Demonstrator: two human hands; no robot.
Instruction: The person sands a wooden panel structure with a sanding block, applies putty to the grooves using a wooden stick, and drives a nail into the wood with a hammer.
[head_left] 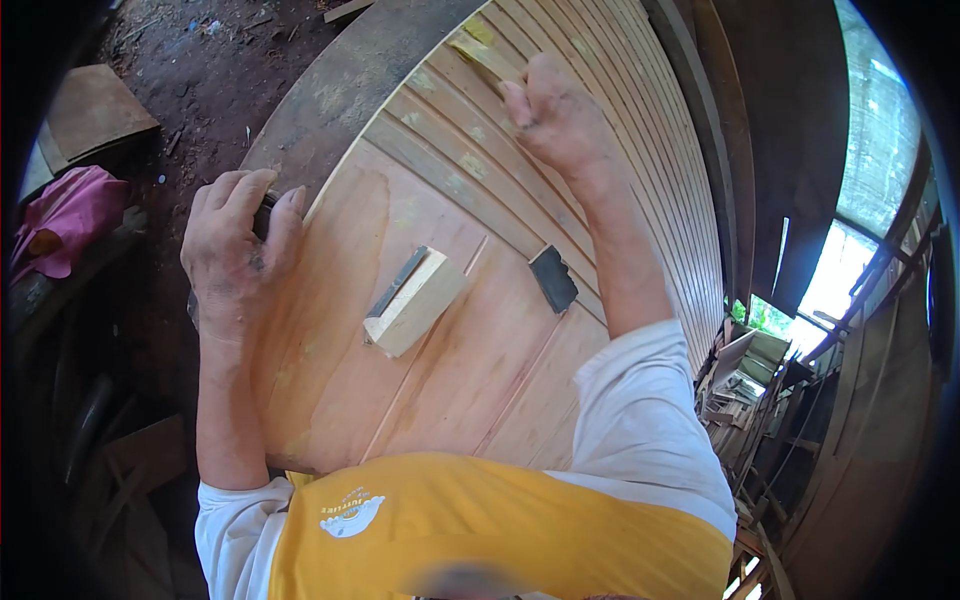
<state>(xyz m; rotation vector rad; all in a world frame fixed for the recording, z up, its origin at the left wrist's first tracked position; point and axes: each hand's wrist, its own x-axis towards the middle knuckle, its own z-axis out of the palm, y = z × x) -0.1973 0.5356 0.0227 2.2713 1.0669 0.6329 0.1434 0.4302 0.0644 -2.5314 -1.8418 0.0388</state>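
My right hand [555,115] is closed around a thin, pale tool [482,58], whose tip touches yellowish filler [478,30] on the grooved wooden panel [420,400]. At the panel's left edge, my left hand [240,235] has its fingers wrapped round a small dark object [265,212], mostly hidden by thumb and fingers. Between my arms lies a pale wooden block [415,305] with a dark strip along its side. Right of it, a black piece of sandpaper or similar sheet [553,279] rests on the panel.
A brown board [95,112] and a pink cloth [72,220] are at the left, above dark ground. Tall dark boards [780,130] stand at the right, with stacked wood pieces [735,385] beyond.
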